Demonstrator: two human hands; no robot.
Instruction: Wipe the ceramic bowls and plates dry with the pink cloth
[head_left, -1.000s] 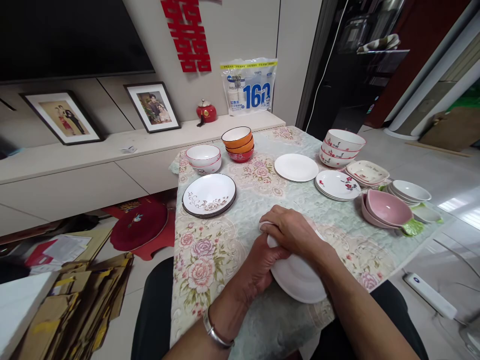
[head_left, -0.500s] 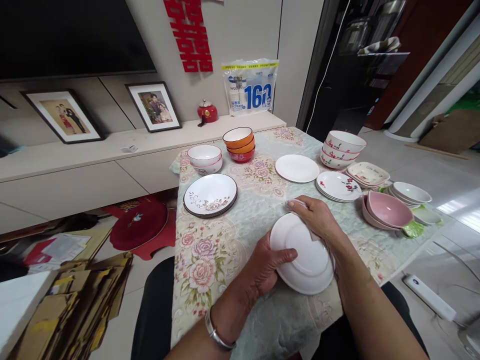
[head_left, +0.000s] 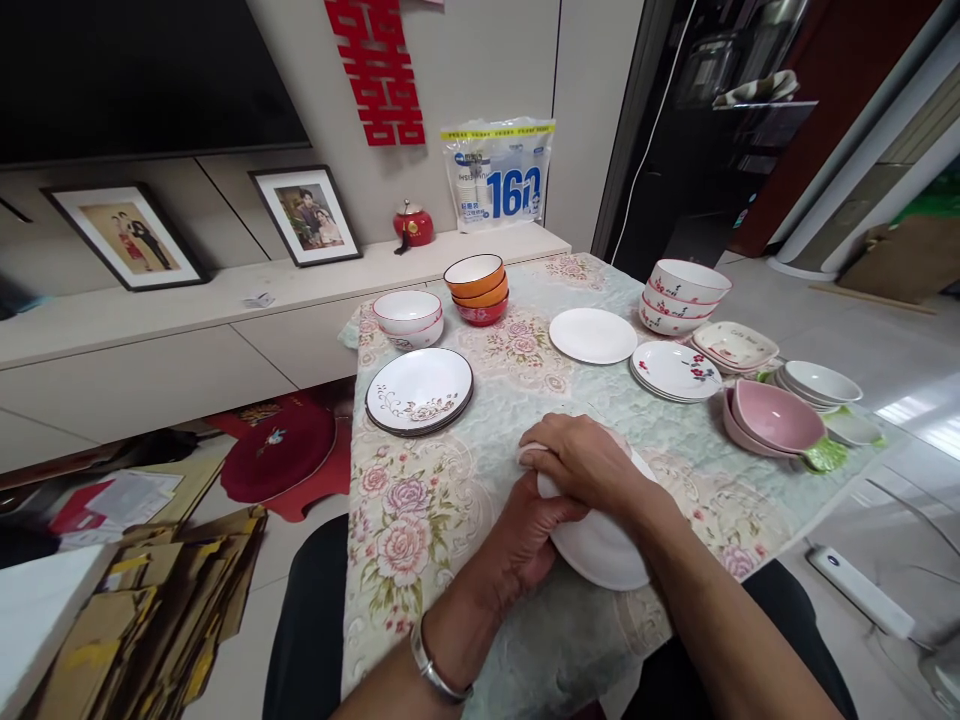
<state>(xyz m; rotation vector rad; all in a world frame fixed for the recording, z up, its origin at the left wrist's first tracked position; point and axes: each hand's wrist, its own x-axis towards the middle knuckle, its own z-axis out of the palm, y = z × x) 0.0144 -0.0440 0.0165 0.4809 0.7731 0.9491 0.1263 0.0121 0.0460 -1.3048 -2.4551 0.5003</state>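
My left hand (head_left: 534, 530) grips a white plate (head_left: 606, 556) by its left side, thumb over the face turned towards me. The plate is tilted above the near part of the table. Across its upper left part lies my right hand (head_left: 589, 462), fingers curled over the rim and pressing a thin white cloth (head_left: 528, 453), mostly hidden under the palm. A stack of white plates with brown flowers (head_left: 420, 385) is to the left. Beyond my hands sit a plain white plate (head_left: 592, 335) and plates with red flowers (head_left: 675, 370).
Orange bowls (head_left: 475, 285) and white bowls (head_left: 409, 315) stand at the back left. Stacked white bowls (head_left: 686, 290), square dishes (head_left: 735, 345), pink bowls (head_left: 776, 415) and small pale bowls (head_left: 821, 383) line the right side. A red stool (head_left: 281, 450) and flattened cardboard (head_left: 150, 610) are left of the table.
My right hand has moved left and towards me with the cloth, from the plate's upper right edge across its face to the upper left rim. The left hand keeps its hold.
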